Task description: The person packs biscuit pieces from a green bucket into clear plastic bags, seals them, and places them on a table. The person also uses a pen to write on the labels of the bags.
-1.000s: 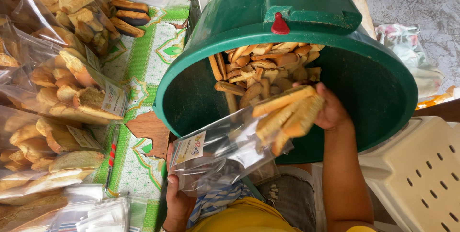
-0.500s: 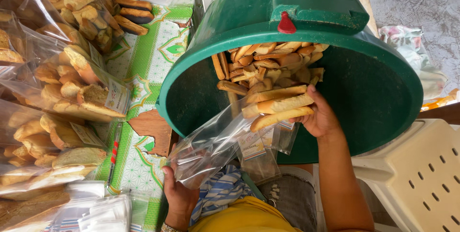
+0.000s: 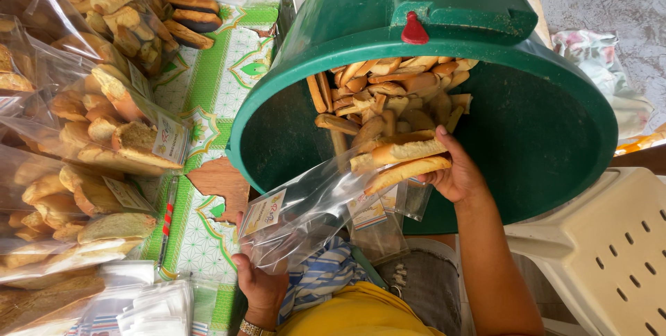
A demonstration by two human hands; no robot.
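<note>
Head view, right hand: the right hand [image 3: 458,173] is clamped on a few long rusks [image 3: 402,159], held at the mouth of the clear bag [image 3: 305,211].
Head view, left hand: the left hand [image 3: 260,284] grips the bag's lower end, fingers closed on the plastic.
Bag: it looks nearly empty, with the filling barely started.
Supply: the tilted green tub [image 3: 555,135] beyond the right hand holds plenty more.
Done: filled bags [image 3: 104,135] lie on the counter [image 3: 215,100], beyond the left hand.

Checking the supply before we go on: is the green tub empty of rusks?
No, the green tub has a pile of rusks inside, and the right hand grips several at its rim.
</note>
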